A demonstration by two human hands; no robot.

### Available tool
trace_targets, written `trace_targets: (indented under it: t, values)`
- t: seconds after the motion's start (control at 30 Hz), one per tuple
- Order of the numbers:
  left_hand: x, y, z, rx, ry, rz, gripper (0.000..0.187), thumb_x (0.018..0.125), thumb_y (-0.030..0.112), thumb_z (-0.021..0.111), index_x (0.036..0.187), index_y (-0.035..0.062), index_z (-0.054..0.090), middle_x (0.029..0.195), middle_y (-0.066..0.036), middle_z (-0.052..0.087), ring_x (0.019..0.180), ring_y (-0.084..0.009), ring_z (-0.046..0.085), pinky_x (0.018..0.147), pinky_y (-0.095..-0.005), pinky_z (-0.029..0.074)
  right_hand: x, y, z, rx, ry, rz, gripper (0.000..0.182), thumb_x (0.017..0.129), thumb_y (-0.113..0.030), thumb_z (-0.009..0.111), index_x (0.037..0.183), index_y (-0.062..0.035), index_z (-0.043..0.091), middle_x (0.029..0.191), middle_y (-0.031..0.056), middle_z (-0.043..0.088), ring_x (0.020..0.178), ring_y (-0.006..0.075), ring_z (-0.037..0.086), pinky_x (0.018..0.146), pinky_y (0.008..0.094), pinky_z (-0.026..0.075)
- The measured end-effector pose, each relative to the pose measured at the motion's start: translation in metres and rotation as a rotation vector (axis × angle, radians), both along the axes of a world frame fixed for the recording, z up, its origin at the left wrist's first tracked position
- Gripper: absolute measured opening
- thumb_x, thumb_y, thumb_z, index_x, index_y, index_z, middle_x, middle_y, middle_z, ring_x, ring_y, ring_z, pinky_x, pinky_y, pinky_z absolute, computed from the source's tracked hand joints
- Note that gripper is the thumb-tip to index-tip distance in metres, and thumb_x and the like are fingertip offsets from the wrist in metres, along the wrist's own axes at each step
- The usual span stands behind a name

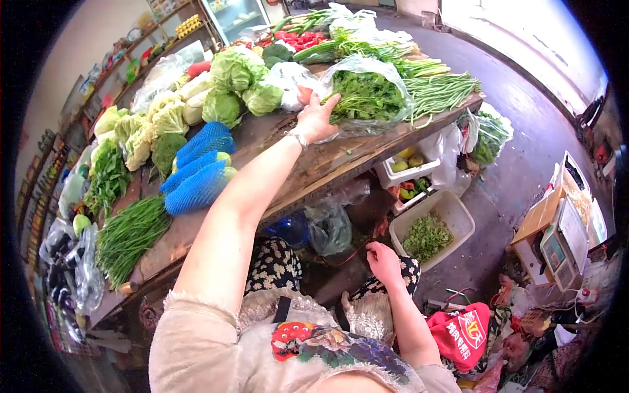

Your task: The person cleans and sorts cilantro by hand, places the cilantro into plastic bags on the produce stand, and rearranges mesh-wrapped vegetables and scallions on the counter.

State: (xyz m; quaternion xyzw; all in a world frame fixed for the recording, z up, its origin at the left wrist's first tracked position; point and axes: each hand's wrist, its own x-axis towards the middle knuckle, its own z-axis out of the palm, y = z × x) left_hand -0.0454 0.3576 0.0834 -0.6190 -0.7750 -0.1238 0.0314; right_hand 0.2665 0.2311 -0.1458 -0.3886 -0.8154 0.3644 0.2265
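My left hand (pixel 318 122) reaches over the wooden table (pixel 288 177), thumb and index finger apart. It touches the near left side of a clear plastic bag of leafy greens (pixel 370 95). Just beyond the fingers lies a white plastic bag (pixel 288 82), with cabbages (pixel 237 71) to its left. Low beside the right knee is my right hand (pixel 385 263), its fingers curled. A thin reddish cord runs up to those fingers; whether they grip it is unclear. Beyond my right hand stands a pale tub (pixel 463 219) with loose green leaves (pixel 427 237).
Long green beans (pixel 442 90) lie at the table's right end. Blue-netted vegetables (pixel 196 187) and green stalks (pixel 134 232) are at the left. Below the edge stands a white crate (pixel 409 171). A scale (pixel 563 245) and red bag (pixel 458 335) are at the right.
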Motion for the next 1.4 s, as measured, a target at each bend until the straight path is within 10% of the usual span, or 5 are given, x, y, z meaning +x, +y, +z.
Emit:
trace_targets:
  t: [0.47,0.67,0.87,1.4]
  values:
    - [-0.005,-0.111,0.059,-0.274,0.133,0.018,0.079,0.078,0.011,0.058,0.147,0.0285,0.025,0.124,-0.024,0.045,0.101,-0.0380,0.057,0.086,-0.0439,0.048,0.002,0.003,-0.007,-0.027,0.061,-0.023,0.016,0.082,-0.011,0.061,0.098,-0.0053,0.063,0.087,0.0156,0.064,0.084,0.0347,0.062,0.074,0.0432,0.049]
    - [0.013,-0.121,0.090,-0.343,0.088,0.100,0.097,0.069,0.035,0.067,0.151,0.0345,0.014,0.153,-0.024,0.018,0.138,-0.0436,0.024,0.107,-0.0618,0.022,0.003,0.003,-0.002,-0.073,0.074,-0.019,0.018,0.083,-0.011,0.060,0.100,-0.0055,0.063,0.088,0.0154,0.065,0.084,0.0345,0.062,0.074,0.0427,0.049]
    - [0.048,-0.109,0.093,-0.055,0.283,0.010,0.079,0.082,0.065,0.055,0.148,0.0347,0.025,0.156,-0.016,0.014,0.143,-0.0394,0.015,0.106,-0.0686,0.014,0.002,0.003,-0.003,-0.053,0.100,-0.056,0.020,0.081,-0.011,0.059,0.098,-0.0036,0.066,0.084,0.0165,0.066,0.081,0.0328,0.064,0.072,0.0389,0.050]
    - [0.044,-0.030,0.016,-0.333,0.449,0.101,0.077,0.085,0.071,0.041,0.150,0.0367,0.017,0.159,-0.007,0.008,0.144,-0.0368,0.009,0.103,-0.0741,0.008,0.007,0.004,-0.004,-0.105,0.183,-0.048,0.019,0.083,-0.011,0.058,0.100,-0.0040,0.062,0.090,0.0171,0.064,0.088,0.0356,0.061,0.076,0.0444,0.048]
